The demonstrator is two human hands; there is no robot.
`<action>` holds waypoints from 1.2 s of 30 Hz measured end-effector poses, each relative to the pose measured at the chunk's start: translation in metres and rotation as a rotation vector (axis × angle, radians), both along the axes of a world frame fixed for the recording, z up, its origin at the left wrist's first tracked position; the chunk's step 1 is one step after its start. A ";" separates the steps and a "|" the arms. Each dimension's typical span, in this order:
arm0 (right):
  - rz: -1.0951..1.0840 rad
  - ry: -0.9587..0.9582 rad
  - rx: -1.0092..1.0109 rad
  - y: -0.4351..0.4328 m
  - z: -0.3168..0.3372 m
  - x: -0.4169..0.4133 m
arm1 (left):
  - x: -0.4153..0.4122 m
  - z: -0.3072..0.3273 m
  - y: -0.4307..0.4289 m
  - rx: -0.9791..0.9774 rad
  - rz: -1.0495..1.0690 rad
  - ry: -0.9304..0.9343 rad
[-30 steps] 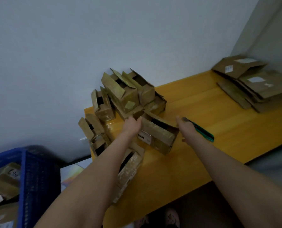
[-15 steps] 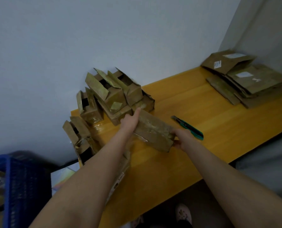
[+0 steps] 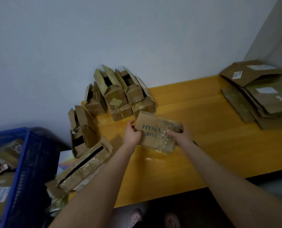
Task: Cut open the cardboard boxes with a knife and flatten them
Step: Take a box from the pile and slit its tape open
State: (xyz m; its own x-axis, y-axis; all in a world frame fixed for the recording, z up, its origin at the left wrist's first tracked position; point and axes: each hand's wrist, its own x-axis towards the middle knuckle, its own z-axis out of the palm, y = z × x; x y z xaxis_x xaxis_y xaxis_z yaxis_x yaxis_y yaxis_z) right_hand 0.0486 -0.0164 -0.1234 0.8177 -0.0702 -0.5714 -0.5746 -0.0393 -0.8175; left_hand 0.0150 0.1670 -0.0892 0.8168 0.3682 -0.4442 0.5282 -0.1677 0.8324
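A small cardboard box [image 3: 155,127] with teal "HYNA" print and clear tape is held above the yellow table [image 3: 194,152], its printed face turned up toward me. My left hand [image 3: 132,133] grips its left end. My right hand [image 3: 179,133] grips its right end, fingers curled over the taped side. The green knife is almost wholly hidden under my right wrist; only a sliver of green [image 3: 195,143] shows there.
A heap of opened small boxes [image 3: 119,94] stands at the table's back left, with more [image 3: 84,165] spilling off the left edge. Flattened cardboard [image 3: 258,96] is stacked at the back right. A blue crate [image 3: 26,170] holding boxes sits lower left.
Both hands have lifted the box off the heap, drawn it toward me and turned it so the printed face shows. My right hand now covers the knife.
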 end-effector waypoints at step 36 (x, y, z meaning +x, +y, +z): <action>0.558 -0.085 -1.116 -0.023 -0.092 0.022 | 0.014 -0.041 -0.030 1.036 -0.965 0.066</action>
